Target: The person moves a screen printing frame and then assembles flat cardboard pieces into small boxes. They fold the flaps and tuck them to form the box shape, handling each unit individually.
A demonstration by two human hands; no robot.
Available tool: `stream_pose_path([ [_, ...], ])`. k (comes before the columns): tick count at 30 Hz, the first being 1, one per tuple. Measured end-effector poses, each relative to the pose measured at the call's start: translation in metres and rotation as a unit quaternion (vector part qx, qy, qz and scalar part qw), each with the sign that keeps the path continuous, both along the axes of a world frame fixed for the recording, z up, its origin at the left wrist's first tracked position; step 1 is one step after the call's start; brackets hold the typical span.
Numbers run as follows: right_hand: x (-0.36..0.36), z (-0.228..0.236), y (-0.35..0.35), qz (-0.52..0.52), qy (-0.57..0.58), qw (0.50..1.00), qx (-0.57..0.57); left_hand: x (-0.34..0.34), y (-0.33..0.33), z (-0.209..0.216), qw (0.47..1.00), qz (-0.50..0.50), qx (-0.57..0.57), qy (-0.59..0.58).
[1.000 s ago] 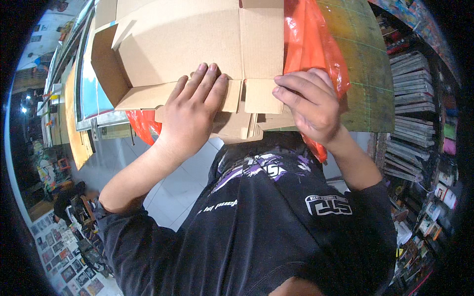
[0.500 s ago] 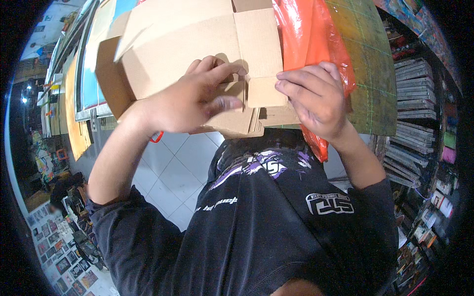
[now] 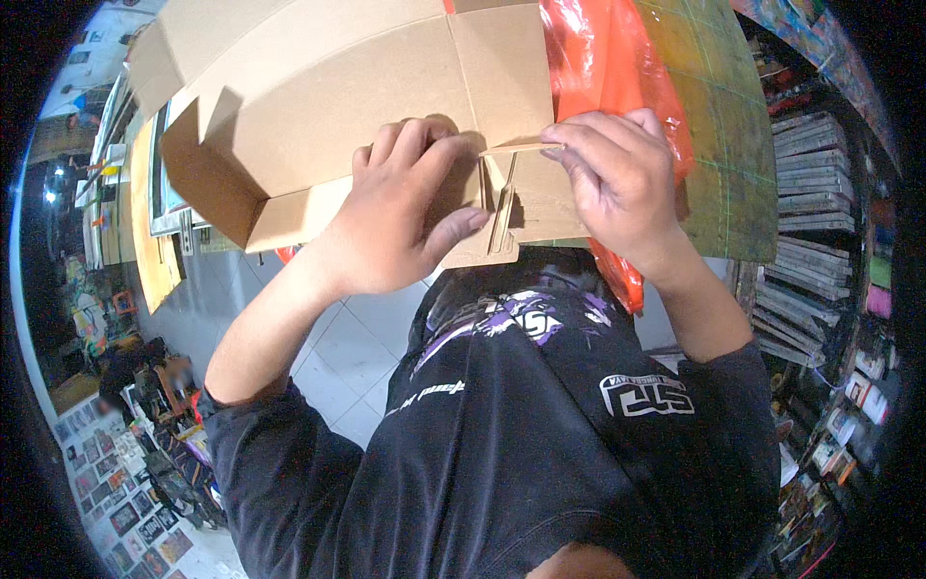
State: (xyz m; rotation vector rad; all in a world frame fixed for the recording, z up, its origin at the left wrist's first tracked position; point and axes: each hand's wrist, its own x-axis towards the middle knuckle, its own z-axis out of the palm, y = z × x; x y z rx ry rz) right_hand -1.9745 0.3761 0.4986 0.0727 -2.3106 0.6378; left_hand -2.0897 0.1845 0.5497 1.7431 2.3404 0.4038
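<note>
A partly folded brown cardboard box (image 3: pixel 347 96) lies before me, with panels and flaps standing up at its left end. My left hand (image 3: pixel 395 207) is closed over its near wall, fingers bent on the inner side and thumb lower down on the outer side. At the near right corner my right hand (image 3: pixel 622 179) pinches the edge of a small cardboard flap (image 3: pixel 521 149), seen nearly edge-on. Below that flap, narrow slits and folded cardboard layers (image 3: pixel 501 220) show between my hands. My left palm hides part of the near wall.
Right of the box, a shiny red-orange plastic bag (image 3: pixel 612 68) hangs over the edge of a greenish table with grid lines (image 3: pixel 719 125). Stacked flat frames (image 3: pixel 810 174) fill a rack at the right. A tiled floor (image 3: pixel 338 362) shows below the table.
The small flap under my right hand has tilted up from flat to nearly edge-on. My left hand has shifted slightly right and down onto the near wall. The box has turned a little.
</note>
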Motion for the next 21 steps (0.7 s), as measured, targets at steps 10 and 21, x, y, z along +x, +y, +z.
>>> stream_pose_path([
  [10, 0.000, 0.007, -0.011, 0.013, -0.049, 0.999, -0.010, -0.014, 0.009, 0.023, 0.998, 0.031, -0.015, -0.057],
  [21, -0.013, 0.020, -0.016, 0.200, 0.070, 0.972, -0.097, -0.012, 0.005, 0.050, 0.970, 0.076, -0.043, -0.228],
])
